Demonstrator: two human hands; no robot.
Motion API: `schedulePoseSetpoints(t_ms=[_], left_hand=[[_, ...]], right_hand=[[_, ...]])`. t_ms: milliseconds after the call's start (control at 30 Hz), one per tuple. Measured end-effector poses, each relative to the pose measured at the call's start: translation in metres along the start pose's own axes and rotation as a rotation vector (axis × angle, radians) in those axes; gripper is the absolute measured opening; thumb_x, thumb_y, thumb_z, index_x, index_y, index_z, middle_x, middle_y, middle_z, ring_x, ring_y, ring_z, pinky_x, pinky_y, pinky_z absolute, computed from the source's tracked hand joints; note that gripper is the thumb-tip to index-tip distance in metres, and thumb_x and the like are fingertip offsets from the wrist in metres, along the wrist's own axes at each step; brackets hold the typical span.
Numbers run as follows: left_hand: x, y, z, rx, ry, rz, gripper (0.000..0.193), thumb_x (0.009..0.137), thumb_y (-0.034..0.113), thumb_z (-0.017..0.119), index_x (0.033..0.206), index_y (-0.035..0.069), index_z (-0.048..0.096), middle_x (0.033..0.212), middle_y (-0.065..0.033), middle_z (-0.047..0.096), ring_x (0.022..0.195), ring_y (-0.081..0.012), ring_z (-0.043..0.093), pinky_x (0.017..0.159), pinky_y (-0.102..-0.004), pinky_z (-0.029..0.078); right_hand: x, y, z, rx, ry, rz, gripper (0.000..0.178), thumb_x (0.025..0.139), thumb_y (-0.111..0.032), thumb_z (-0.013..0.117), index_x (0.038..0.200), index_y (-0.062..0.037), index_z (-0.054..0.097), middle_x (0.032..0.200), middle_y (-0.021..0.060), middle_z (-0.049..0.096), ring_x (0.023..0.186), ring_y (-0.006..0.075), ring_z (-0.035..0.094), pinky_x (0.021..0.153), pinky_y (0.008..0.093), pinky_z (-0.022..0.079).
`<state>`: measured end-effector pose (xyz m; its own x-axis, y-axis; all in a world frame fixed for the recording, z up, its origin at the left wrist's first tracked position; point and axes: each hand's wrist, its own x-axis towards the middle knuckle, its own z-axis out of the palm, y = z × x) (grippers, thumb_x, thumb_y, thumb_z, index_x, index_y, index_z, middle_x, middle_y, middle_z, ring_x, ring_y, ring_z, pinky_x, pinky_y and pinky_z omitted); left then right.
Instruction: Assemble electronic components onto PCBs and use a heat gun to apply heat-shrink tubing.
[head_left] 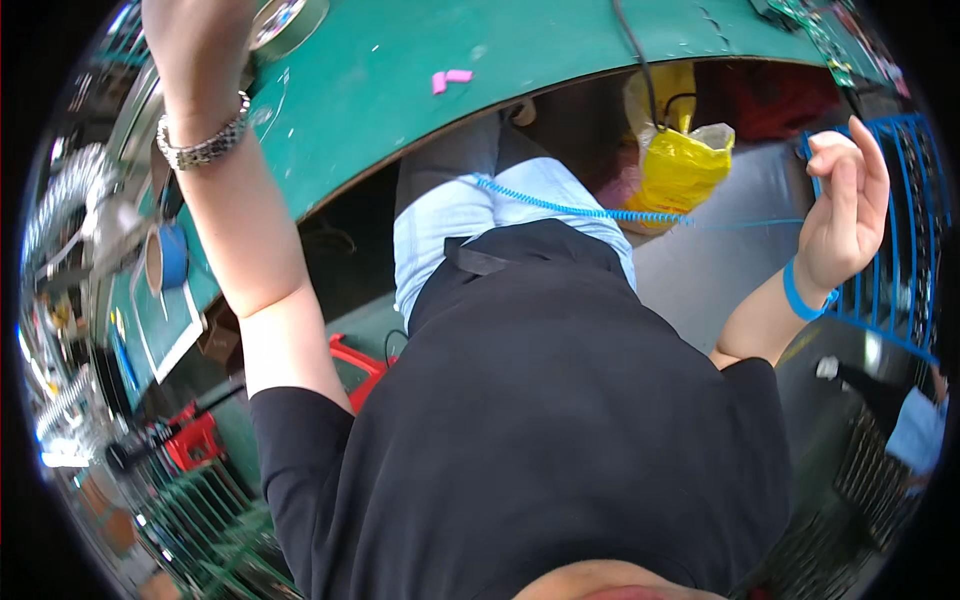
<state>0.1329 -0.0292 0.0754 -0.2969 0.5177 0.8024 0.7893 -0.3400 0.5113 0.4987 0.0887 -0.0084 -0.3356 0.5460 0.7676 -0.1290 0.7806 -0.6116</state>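
My left hand [200, 40] reaches up over the far left of the green work table, beside a roll of tape [290, 24]. The top edge of the picture cuts off its fingers. A metal bracelet [205, 148] circles that wrist. On the other side, my right hand [846, 205] is raised off the table near a blue wire rack [905, 230]. One finger points up, the others are loosely bent and apart, and nothing shows between them. A blue wrist strap [803, 292] sits on that wrist. From near it, a blue coiled cord [590, 211] runs across my lap.
Two small pink pieces [452, 80] lie on the green table [400, 60]. Green circuit boards [815, 40] are at the far right. A yellow plastic bag [684, 170] hangs below the table edge. At left are a blue tape roll [168, 256] and a silver duct [75, 190].
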Motion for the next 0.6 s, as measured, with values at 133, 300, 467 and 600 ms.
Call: schedulePoseSetpoints(t_ms=[133, 300, 467, 600], left_hand=[[-0.071, -0.002, -0.067, -0.178, 0.006, -0.118, 0.022, 0.089, 0.004, 0.058, 0.109, -0.005, 0.063, 0.090, -0.0095, 0.066, 0.078, -0.0135, 0.059, 0.072, -0.0234, 0.046], [-0.209, 0.002, -0.054, -0.211, -0.061, -0.659, 0.020, 0.089, 0.006, 0.059, 0.107, -0.001, 0.063, 0.087, -0.0076, 0.066, 0.073, -0.0113, 0.060, 0.065, -0.0224, 0.048], [-0.326, -0.109, -0.052, -0.247, 0.194, -1.275, 0.035, 0.089, 0.011, 0.055, 0.121, -0.004, 0.054, 0.106, -0.0099, 0.065, 0.079, -0.0137, 0.063, 0.067, -0.0256, 0.052], [-0.317, -0.148, -0.040, -0.301, 0.217, -1.022, 0.035, 0.093, 0.020, 0.049, 0.121, -0.001, 0.051, 0.112, -0.0137, 0.061, 0.094, -0.0230, 0.063, 0.077, -0.0349, 0.052]], right_hand=[[-0.026, -0.020, 0.040, 0.209, -0.152, 0.074, 0.033, 0.087, 0.005, 0.052, 0.120, 0.0073, 0.052, 0.091, 0.0098, 0.062, 0.086, 0.0144, 0.058, 0.080, 0.0250, 0.045], [-0.043, -0.019, 0.065, 0.290, -0.340, 0.132, 0.031, 0.085, 0.003, 0.059, 0.117, 0.0011, 0.057, 0.092, 0.0061, 0.062, 0.083, 0.0109, 0.058, 0.075, 0.0232, 0.047], [-0.045, -0.019, 0.086, 0.344, -0.426, 0.237, 0.028, 0.086, 0.003, 0.058, 0.113, 0.0004, 0.059, 0.090, 0.0049, 0.062, 0.079, 0.0099, 0.058, 0.074, 0.0227, 0.047], [-0.047, -0.029, 0.089, 0.274, -0.436, 0.269, 0.029, 0.087, 0.004, 0.057, 0.115, 0.0010, 0.058, 0.096, 0.0062, 0.060, 0.085, 0.0118, 0.058, 0.078, 0.0243, 0.048]])
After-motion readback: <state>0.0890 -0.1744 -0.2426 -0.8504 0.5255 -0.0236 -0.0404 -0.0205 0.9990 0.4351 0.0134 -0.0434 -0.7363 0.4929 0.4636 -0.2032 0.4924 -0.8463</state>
